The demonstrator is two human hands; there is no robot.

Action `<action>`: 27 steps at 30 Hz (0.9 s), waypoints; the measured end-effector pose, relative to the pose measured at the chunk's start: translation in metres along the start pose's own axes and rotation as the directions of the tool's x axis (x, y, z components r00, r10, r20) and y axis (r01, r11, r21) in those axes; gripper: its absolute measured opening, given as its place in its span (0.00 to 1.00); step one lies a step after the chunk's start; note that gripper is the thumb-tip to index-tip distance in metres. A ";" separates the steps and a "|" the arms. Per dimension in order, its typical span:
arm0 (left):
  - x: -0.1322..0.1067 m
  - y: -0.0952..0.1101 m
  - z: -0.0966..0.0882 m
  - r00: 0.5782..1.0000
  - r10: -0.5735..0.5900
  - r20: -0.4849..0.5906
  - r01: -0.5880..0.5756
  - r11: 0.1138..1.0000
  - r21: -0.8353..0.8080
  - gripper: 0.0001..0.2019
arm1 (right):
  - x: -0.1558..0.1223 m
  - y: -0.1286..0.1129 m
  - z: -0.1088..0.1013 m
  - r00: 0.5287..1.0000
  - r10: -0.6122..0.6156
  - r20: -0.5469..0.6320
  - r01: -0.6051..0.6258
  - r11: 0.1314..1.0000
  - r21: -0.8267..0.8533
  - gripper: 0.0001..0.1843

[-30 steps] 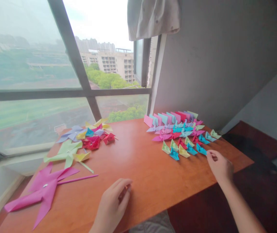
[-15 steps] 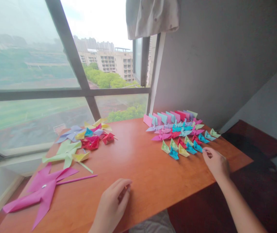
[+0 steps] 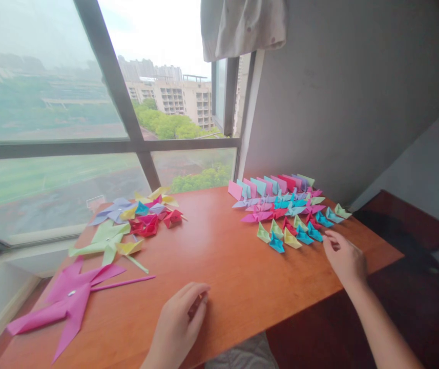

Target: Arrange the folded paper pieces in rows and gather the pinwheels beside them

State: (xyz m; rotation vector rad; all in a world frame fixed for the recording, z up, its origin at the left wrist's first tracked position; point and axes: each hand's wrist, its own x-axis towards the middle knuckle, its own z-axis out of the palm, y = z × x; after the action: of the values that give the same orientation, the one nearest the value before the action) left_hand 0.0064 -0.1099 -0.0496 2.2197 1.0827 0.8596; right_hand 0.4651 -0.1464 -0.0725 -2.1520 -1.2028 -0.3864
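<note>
My left hand (image 3: 183, 323) rests near the front edge of the wooden table (image 3: 219, 266). Its fingers are loosely curled, with a gap to the thumb and nothing seen in it. My right hand (image 3: 344, 259) is beside the right end of the front row of folded paper boats, also loosely curled and seemingly holding nothing. Closest to its fingertips is a blue paper boat (image 3: 314, 231); I cannot tell whether they touch. A yellow paper boat (image 3: 291, 239) and another blue boat (image 3: 276, 243) stand farther left in that row.
Behind the boats are rows of paper cranes (image 3: 259, 216) and upright folded paper pieces (image 3: 271, 184). A magenta paper pinwheel (image 3: 71, 302), a green pinwheel (image 3: 107, 238) and a red folded piece (image 3: 145, 225) lie at the left. Windows and a grey wall (image 3: 319, 102) border the table.
The view has shifted very slightly. My right hand has moved a little away from the blue boat at the row's end; my left hand has stayed in place.
</note>
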 end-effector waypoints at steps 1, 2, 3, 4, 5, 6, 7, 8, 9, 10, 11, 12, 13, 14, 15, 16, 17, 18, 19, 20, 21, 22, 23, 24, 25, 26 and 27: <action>0.000 0.000 0.000 1.000 -0.005 0.009 0.005 1.000 0.000 0.09 | 0.000 -0.007 -0.003 1.000 -0.011 -0.023 0.011 1.000 0.005 0.19; 0.000 0.000 0.000 1.000 -0.010 0.017 0.010 1.000 -0.001 0.09 | -0.001 -0.015 -0.005 0.999 -0.029 -0.042 0.030 0.999 0.019 0.19; 0.000 0.001 0.000 1.000 -0.015 0.025 0.015 1.000 -0.002 0.09 | -0.003 -0.025 -0.008 0.997 -0.055 -0.054 0.057 0.998 0.041 0.19; 0.001 0.002 -0.001 0.999 -0.020 0.032 0.020 1.000 -0.004 0.09 | -0.006 -0.036 -0.009 0.994 -0.088 -0.058 0.092 0.993 0.071 0.19; 0.002 0.003 -0.001 0.999 -0.026 0.037 0.026 1.000 -0.008 0.09 | -0.010 -0.049 -0.010 0.990 -0.126 -0.056 0.132 0.985 0.111 0.19; 0.003 0.005 -0.001 0.999 -0.033 0.038 0.033 0.999 -0.013 0.09 | -0.015 -0.063 -0.011 0.985 -0.168 -0.048 0.173 0.972 0.159 0.18; 0.004 0.007 -0.002 0.998 -0.041 0.038 0.041 0.999 -0.019 0.09 | -0.020 -0.077 -0.010 0.977 -0.213 -0.032 0.215 0.953 0.215 0.17; 0.005 0.008 -0.003 0.998 -0.051 0.038 0.052 0.998 -0.024 0.09 | -0.027 -0.092 -0.009 0.966 -0.259 -0.011 0.252 0.928 0.276 0.16; 0.006 0.009 -0.003 0.998 -0.060 0.037 0.061 0.998 -0.027 0.09 | -0.034 -0.107 -0.007 0.953 -0.302 0.017 0.279 0.900 0.335 0.15; 0.007 0.009 -0.005 0.997 -0.067 0.033 0.068 0.997 -0.026 0.09 | -0.041 -0.121 -0.004 0.937 -0.344 0.052 0.298 0.871 0.390 0.14; 0.009 0.009 -0.007 0.997 -0.071 0.030 0.072 0.997 -0.020 0.09 | -0.048 -0.134 -0.001 0.919 -0.384 0.089 0.310 0.844 0.438 0.14; 0.010 0.008 -0.009 0.997 -0.072 0.024 0.072 0.997 -0.006 0.09 | -0.056 -0.147 0.003 0.900 -0.418 0.124 0.315 0.819 0.479 0.14; 0.012 0.007 -0.013 0.997 -0.071 0.013 0.071 0.997 0.014 0.10 | -0.062 -0.158 0.007 0.880 -0.449 0.156 0.316 0.798 0.513 0.14; 0.015 0.004 -0.017 0.997 -0.071 -0.003 0.071 0.997 0.039 0.10 | -0.069 -0.168 0.010 0.861 -0.475 0.184 0.314 0.780 0.542 0.14; 0.017 0.001 -0.023 0.997 -0.075 -0.023 0.076 0.995 0.067 0.10 | -0.075 -0.176 0.013 0.844 -0.494 0.208 0.309 0.765 0.565 0.13; 0.020 -0.003 -0.029 0.995 -0.086 -0.048 0.090 0.991 0.098 0.11 | -0.080 -0.183 0.016 0.830 -0.509 0.229 0.302 0.755 0.583 0.13; 0.023 -0.008 -0.036 0.992 -0.103 -0.075 0.113 0.985 0.130 0.11 | -0.084 -0.189 0.018 0.818 -0.519 0.248 0.293 0.747 0.597 0.13; 0.026 -0.013 -0.045 0.987 -0.126 -0.105 0.142 0.976 0.163 0.11 | -0.088 -0.193 0.019 0.809 -0.525 0.264 0.284 0.743 0.606 0.13; 0.030 -0.019 -0.053 0.979 -0.151 -0.137 0.176 0.964 0.198 0.12 | -0.091 -0.195 0.021 0.803 -0.529 0.275 0.278 0.740 0.613 0.12; 0.034 -0.025 -0.062 0.971 -0.173 -0.164 0.209 0.949 0.235 0.12 | -0.093 -0.197 0.022 0.799 -0.531 0.283 0.272 0.739 0.617 0.12; 0.037 -0.031 -0.071 0.962 -0.192 -0.193 0.240 0.932 0.273 0.13 | -0.094 -0.198 0.022 0.795 -0.532 0.292 0.266 0.738 0.620 0.12; 0.041 -0.036 -0.080 0.956 -0.206 -0.210 0.265 0.912 0.313 0.13 | -0.095 -0.197 0.023 0.793 -0.532 0.297 0.260 0.737 0.624 0.12; 0.045 -0.040 -0.088 0.950 -0.218 -0.225 0.289 0.888 0.358 0.13 | -0.095 -0.197 0.023 0.792 -0.532 0.299 0.256 0.734 0.629 0.12; 0.049 -0.044 -0.096 0.944 -0.224 -0.242 0.308 0.860 0.407 0.14 | -0.095 -0.196 0.024 0.791 -0.532 0.301 0.251 0.731 0.634 0.12; 0.053 -0.047 -0.104 0.938 -0.230 -0.259 0.329 0.824 0.461 0.14 | -0.095 -0.195 0.024 0.792 -0.532 0.301 0.246 0.728 0.640 0.12; 0.056 -0.050 -0.110 0.931 -0.236 -0.280 0.353 0.781 0.515 0.14 | -0.095 -0.195 0.024 0.793 -0.532 0.298 0.243 0.724 0.646 0.13; 0.059 -0.052 -0.116 0.923 -0.241 -0.301 0.376 0.732 0.568 0.14 | -0.094 -0.195 0.024 0.794 -0.533 0.293 0.242 0.719 0.652 0.13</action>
State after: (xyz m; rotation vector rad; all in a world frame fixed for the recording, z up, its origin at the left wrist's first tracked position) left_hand -0.0756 -0.0135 0.0104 2.3568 2.0203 0.6504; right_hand 0.2495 -0.1183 -0.0657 -1.4498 -1.7920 0.3401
